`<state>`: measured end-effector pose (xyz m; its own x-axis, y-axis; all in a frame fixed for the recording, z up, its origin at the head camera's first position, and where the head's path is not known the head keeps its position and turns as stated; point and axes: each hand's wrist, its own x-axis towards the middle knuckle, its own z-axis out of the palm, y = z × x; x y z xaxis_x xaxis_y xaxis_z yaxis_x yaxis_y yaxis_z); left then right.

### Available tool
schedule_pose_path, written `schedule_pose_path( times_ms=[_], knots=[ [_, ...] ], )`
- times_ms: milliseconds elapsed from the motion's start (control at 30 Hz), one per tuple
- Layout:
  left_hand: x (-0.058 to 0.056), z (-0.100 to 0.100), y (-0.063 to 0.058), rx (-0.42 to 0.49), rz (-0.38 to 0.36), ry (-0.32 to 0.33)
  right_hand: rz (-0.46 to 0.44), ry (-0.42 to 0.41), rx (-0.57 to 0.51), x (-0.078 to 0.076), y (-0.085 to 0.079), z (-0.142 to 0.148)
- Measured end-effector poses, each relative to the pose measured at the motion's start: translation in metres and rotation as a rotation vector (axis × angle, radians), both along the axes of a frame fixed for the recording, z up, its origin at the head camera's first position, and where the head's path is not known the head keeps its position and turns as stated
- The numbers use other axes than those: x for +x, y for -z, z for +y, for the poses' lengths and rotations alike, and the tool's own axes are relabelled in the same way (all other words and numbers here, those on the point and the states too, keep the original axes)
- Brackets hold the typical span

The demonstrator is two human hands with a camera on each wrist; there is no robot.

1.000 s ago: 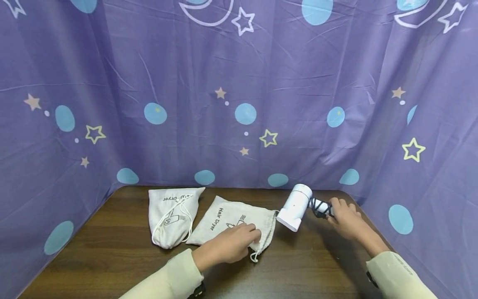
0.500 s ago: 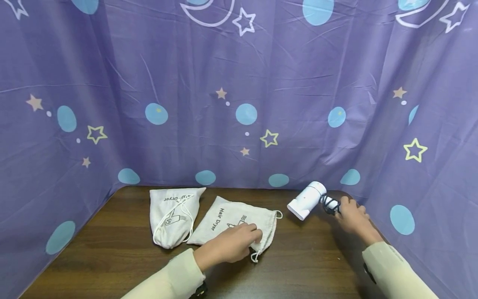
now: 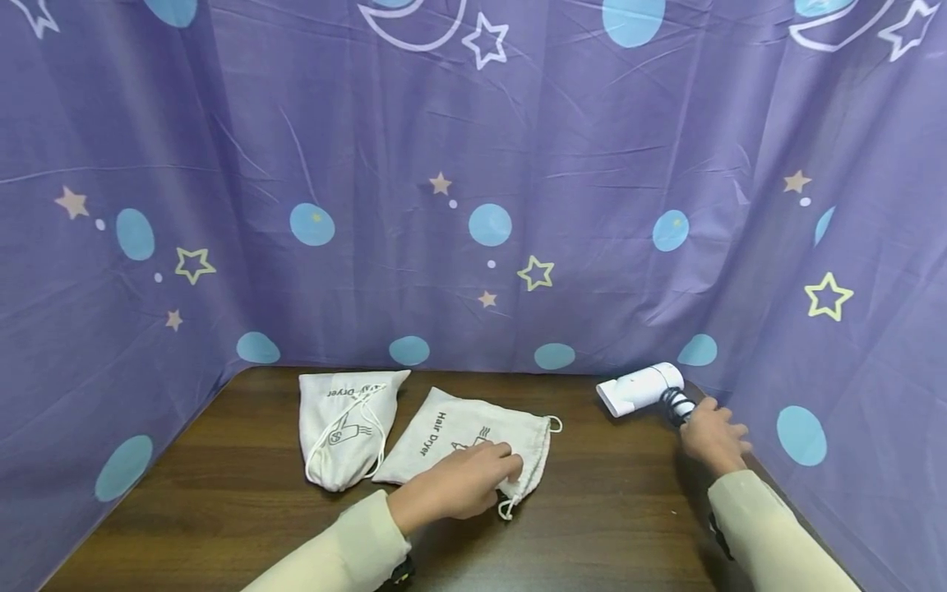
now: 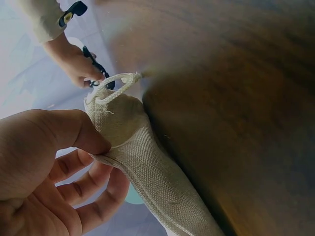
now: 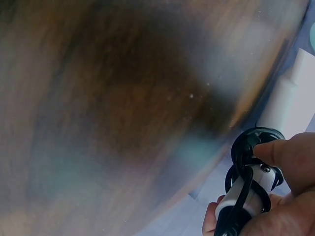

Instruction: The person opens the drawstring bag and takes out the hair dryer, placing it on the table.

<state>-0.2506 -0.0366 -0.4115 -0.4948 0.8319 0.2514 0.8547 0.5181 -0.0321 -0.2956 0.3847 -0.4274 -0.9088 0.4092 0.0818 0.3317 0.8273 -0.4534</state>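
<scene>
My right hand [image 3: 714, 436] grips the handle of a white hair dryer [image 3: 642, 388] at the far right of the table. A black cord [image 5: 246, 182] winds round that handle, with my thumb against it in the right wrist view. The dryer's barrel points left. My left hand [image 3: 462, 479] lies at a cream drawstring bag [image 3: 510, 436] printed "Hair Dryer". In the left wrist view the thumb and fingers pinch the cloth edge near the bag's mouth, and a cord loop [image 4: 118, 86] sticks out beyond it. The hand hides part of the print.
A second cream drawstring bag [image 3: 348, 427] stands to the left, its mouth gathered toward the front and its cords lying across it. Everything rests on a dark wooden table [image 3: 592, 526]. A purple curtain [image 3: 414, 205] with stars hangs behind and on both sides.
The right hand has carried the hair dryer to the right, away from the bag's mouth, and its barrel has swung closer to level. The left hand and both bags have stayed in place.
</scene>
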Motion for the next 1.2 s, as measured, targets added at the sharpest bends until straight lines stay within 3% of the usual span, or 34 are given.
schedule_pose_path(
  times_ms=[500,867,1067,1200],
  knots=[
    [0.001,0.001,0.003,-0.011,0.007,-0.006,-0.085,0.163,-0.135,-0.009,-0.003,-0.01],
    [0.002,0.001,0.004,-0.01,-0.04,-0.016,-0.097,0.156,-0.11,-0.007,-0.008,-0.013],
    [0.001,0.001,0.005,-0.008,-0.024,-0.011,-0.13,0.143,-0.047,-0.006,-0.011,-0.012],
    [0.0,0.002,0.005,-0.01,-0.019,-0.016,-0.094,0.09,0.016,-0.002,-0.013,-0.01]
  ],
)
